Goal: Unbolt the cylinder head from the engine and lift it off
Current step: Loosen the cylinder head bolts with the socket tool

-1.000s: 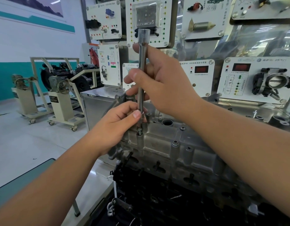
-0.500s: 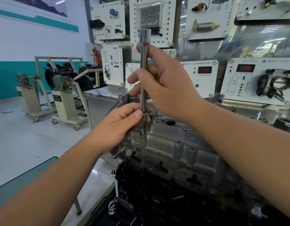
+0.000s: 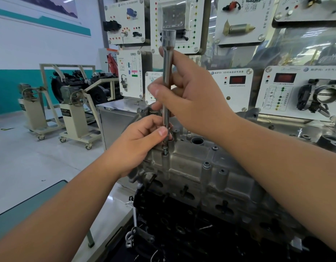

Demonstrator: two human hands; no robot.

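The grey aluminium cylinder head [image 3: 197, 167] sits on top of the dark engine block [image 3: 191, 224] in the middle of the view. A long steel socket extension [image 3: 167, 59] stands upright on a bolt [image 3: 165, 151] at the head's near left corner. My right hand [image 3: 191, 97] grips the bar's middle, thumb and fingers curled round it. My left hand [image 3: 139, 144] pinches the bar's lower end just above the bolt. Two more bolts [image 3: 207, 164] show along the head's near edge.
Training display panels [image 3: 237, 17] with sensors and a throttle body [image 3: 322, 95] cover the wall behind the engine. Engine stands on wheels [image 3: 74, 110] stand at the left on the light floor. A teal-topped table [image 3: 31, 207] lies at the lower left.
The view has shifted slightly; both hands stay on the upright bar over the same bolt, with no clear move of the bar itself.
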